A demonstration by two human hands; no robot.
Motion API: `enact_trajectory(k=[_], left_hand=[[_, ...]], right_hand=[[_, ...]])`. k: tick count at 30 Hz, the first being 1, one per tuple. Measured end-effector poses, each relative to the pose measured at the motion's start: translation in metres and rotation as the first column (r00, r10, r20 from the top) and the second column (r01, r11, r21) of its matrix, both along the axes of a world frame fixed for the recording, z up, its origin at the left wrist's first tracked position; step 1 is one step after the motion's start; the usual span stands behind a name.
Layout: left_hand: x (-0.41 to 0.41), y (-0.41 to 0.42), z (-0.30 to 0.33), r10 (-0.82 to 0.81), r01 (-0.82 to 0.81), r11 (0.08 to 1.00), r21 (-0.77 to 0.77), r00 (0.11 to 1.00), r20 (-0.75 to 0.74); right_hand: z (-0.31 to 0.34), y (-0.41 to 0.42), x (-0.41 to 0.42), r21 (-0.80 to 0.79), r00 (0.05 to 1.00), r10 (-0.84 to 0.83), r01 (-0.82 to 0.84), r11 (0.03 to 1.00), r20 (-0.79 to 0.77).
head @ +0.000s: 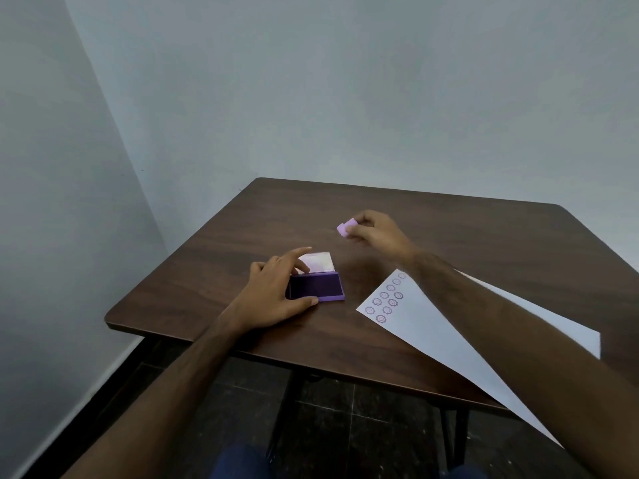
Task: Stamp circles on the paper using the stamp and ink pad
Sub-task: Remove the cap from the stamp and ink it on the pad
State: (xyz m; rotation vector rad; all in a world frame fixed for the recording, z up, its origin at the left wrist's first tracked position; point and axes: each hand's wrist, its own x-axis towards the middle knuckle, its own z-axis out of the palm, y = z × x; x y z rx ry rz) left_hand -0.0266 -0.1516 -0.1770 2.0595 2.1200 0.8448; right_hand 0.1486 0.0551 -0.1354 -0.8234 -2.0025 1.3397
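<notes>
A purple ink pad [320, 286] lies open on the dark wooden table [466, 243], its pale lid [320, 261] folded back behind it. My left hand [276, 293] rests on the pad's left side, thumb along its front edge and index finger over the lid. My right hand [375, 229] hovers above the table behind the pad, pinching a small pink stamp [345, 228] in its fingertips. A white paper [425, 335] lies at the right under my right forearm. Several purple flower-edged circle stamps [387, 299] mark the paper's far left corner.
The table stands in a corner between two pale walls. Its front edge runs diagonally, and the paper's near corner overhangs it. A dark tiled floor [363, 420] and the table's legs show below.
</notes>
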Motion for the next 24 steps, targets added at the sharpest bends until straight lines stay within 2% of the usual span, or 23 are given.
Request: enact_trajectory(k=[2, 3, 5, 6, 8, 10, 12, 13, 14, 16, 18, 24], left_hand=[[0.001, -0.005, 0.005, -0.050, 0.039, 0.998, 0.047, 0.966, 0.254], [0.000, -0.008, 0.008, -0.089, 0.045, 0.993, 0.110, 0.896, 0.434], [-0.006, -0.014, 0.015, -0.157, -0.023, 0.973, 0.229, 0.660, 0.735], [-0.008, -0.015, 0.018, -0.175, -0.064, 0.968, 0.244, 0.527, 0.831], [-0.011, -0.016, 0.022, -0.203, -0.079, 0.968, 0.238, 0.310, 0.929], [-0.013, -0.016, 0.023, -0.226, -0.058, 0.968, 0.244, 0.219, 0.949], [-0.014, -0.016, 0.022, -0.244, -0.060, 0.963, 0.262, 0.210, 0.947], [-0.015, -0.016, 0.021, -0.245, -0.064, 0.961, 0.268, 0.246, 0.938], [-0.014, -0.017, 0.020, -0.237, -0.070, 0.960, 0.272, 0.321, 0.917], [-0.012, -0.016, 0.016, -0.199, -0.083, 0.955, 0.283, 0.527, 0.826], [-0.009, -0.014, 0.015, -0.178, -0.106, 0.943, 0.314, 0.638, 0.749], [-0.011, -0.012, 0.012, -0.100, -0.244, 0.899, 0.364, 0.695, 0.712]], right_hand=[[0.003, -0.019, 0.007, -0.276, 0.989, 0.087, -0.118, 0.954, -0.122], [0.004, -0.027, 0.010, -0.353, 0.980, 0.117, -0.168, 0.921, -0.162], [0.004, -0.043, 0.014, -0.433, 0.964, 0.159, -0.239, 0.869, -0.212], [0.003, -0.049, 0.014, -0.460, 0.958, 0.170, -0.260, 0.849, -0.229], [0.004, -0.060, 0.010, -0.500, 0.955, 0.176, -0.276, 0.821, -0.238], [0.007, -0.068, 0.002, -0.517, 0.959, 0.187, -0.274, 0.811, -0.215], [0.011, -0.076, -0.009, -0.508, 0.963, 0.196, -0.265, 0.819, -0.187], [0.013, -0.079, -0.014, -0.493, 0.964, 0.198, -0.260, 0.830, -0.175], [0.014, -0.081, -0.019, -0.473, 0.966, 0.203, -0.256, 0.843, -0.162], [0.016, -0.085, -0.029, -0.429, 0.967, 0.219, -0.256, 0.867, -0.134], [0.016, -0.088, -0.037, -0.392, 0.967, 0.225, -0.253, 0.885, -0.117], [0.012, -0.094, -0.047, -0.274, 0.971, 0.226, -0.240, 0.931, -0.083]])
